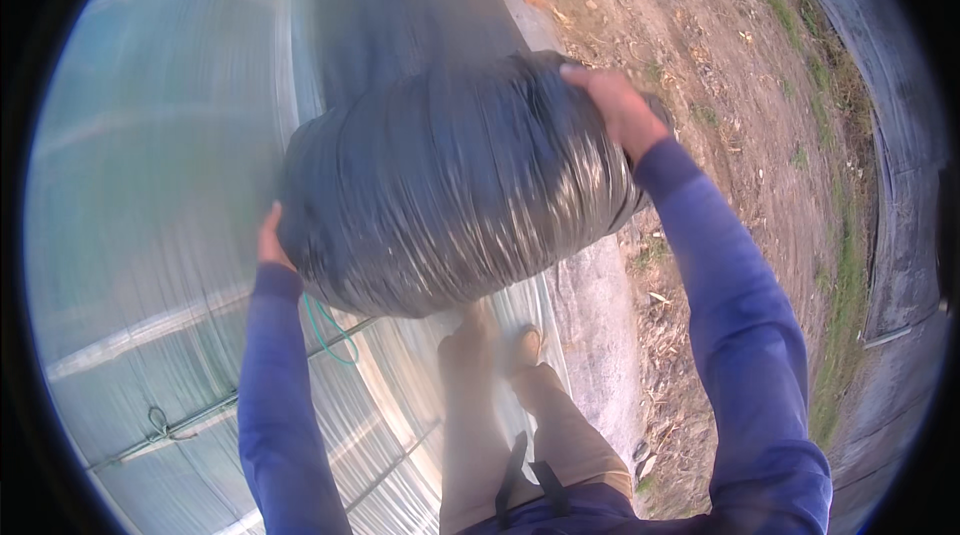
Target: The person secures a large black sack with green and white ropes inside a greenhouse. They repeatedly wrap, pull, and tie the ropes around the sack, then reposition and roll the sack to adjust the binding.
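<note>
A thick roll of black plastic film (450, 182) spans the middle of the view, held up in front of my legs. My left hand (273, 239) grips its left end; most of the fingers are hidden by the roll. On the upper right end lies my right hand (619, 104), thumb on top and fingers partly out of sight. A dark sheet (420, 2) stretches away from the roll's far side towards the top, blurred. Both my arms are extended in blue sleeves.
Translucent plastic sheeting over a frame (150, 235) rises at left, with a green cord (330, 340) and a knotted tie (161, 426). A pale ground strip (600, 332) runs beside my feet. Bare soil with dry debris (697, 295), grass (844, 295) and a grey covered structure (911, 182) lie right.
</note>
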Demonstrator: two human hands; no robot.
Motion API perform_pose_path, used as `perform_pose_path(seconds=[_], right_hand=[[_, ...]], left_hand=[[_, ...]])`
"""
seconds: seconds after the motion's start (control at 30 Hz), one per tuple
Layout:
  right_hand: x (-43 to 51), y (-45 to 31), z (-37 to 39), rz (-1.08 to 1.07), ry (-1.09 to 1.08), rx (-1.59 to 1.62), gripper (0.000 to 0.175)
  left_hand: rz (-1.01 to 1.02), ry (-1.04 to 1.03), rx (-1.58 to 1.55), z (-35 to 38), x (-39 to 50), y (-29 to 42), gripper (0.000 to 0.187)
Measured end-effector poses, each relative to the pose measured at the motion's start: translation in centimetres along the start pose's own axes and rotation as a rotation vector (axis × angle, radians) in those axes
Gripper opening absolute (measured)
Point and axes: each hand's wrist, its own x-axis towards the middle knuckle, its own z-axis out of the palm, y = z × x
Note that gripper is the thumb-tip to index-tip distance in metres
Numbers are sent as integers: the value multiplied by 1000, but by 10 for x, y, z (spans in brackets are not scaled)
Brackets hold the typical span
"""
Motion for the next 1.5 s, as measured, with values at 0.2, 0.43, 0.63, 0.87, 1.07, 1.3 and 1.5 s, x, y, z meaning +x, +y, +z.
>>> perform_pose_path(seconds=[0.2, 0.43, 0.63, 0.87, 1.07, 1.3, 1.5], right_hand=[[181, -49, 25, -557, 118, -171, 70], [182, 157, -2, 246, 287, -292, 85], [390, 168, -11, 145, 269, -343, 90], [561, 118, 46, 329, 164, 430, 71], [442, 61, 67, 479, 406, 230, 53], [569, -174, 107, 478, 368, 98, 55], [801, -357, 184, -403, 266, -384, 68]], left_hand=[[652, 371, 684, 65, 137, 142, 96], [-13, 572, 552, -11, 152, -10, 115], [209, 373, 752, -39, 322, 15, 108], [170, 422, 267, 34, 524, 72, 49], [-125, 786, 74, 76, 437, 81, 46], [-330, 535, -59, 115, 543, 273, 40], [456, 542, 143, 188, 761, 507, 76]])
